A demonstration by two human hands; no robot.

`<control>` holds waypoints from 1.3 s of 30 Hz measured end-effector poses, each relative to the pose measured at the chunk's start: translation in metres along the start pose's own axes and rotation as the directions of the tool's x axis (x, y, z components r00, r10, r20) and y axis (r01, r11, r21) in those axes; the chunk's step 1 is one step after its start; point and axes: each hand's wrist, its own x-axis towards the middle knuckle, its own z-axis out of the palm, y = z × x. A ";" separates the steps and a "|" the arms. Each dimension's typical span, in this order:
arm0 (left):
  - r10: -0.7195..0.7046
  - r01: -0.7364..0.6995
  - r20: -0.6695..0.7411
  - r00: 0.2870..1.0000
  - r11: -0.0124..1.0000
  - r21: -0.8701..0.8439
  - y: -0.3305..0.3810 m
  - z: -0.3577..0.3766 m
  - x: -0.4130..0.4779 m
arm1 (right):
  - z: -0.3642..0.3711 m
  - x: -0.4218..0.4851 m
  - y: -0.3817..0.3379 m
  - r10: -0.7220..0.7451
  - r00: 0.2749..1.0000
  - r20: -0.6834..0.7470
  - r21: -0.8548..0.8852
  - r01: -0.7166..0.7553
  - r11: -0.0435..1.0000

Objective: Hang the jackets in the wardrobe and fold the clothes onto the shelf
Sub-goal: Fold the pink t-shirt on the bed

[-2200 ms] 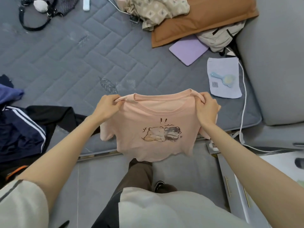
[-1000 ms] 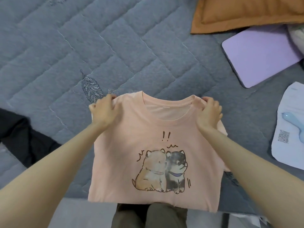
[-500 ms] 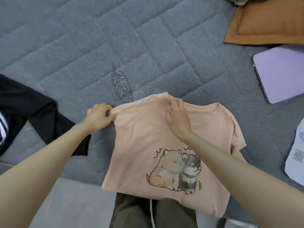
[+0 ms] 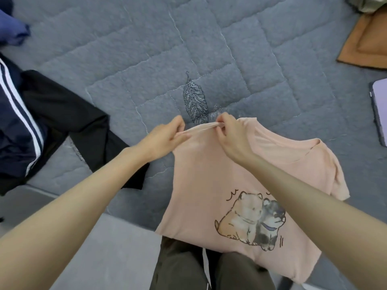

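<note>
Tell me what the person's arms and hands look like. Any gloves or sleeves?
No gloves. The left hand and right hand are bare, with no rings, watch or bracelet showing. The left forearm and right forearm are bare too; no sleeve shows.

Left grip (image 4: 165, 139) and right grip (image 4: 232, 137) pinch the pink tee (image 4: 209, 181) at its shoulder edge, close together, fabric raised in a ridge between them. Tee lies print-up on the grey quilt (image 4: 146, 59), hem over the bed's edge. Striped navy jacket (image 4: 14, 130) and black garment (image 4: 69, 114) at left, orange pillow (image 4: 368, 45) far right.
</note>
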 end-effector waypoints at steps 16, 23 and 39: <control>-0.437 0.356 -0.254 0.863 0.883 -0.306 -0.079 -0.015 -0.036 | 0.021 0.000 -0.016 0.068 0.998 0.013 -0.171 -0.065 0.983; -0.494 0.274 -0.018 0.869 0.511 -0.815 -0.089 -0.002 -0.064 | 0.055 -0.001 -0.046 -0.124 0.978 0.167 -0.218 0.159 0.963; -0.419 0.183 -0.224 0.880 0.734 -0.654 -0.093 0.052 -0.085 | 0.105 0.034 -0.073 -0.070 0.950 0.303 -0.014 0.078 0.997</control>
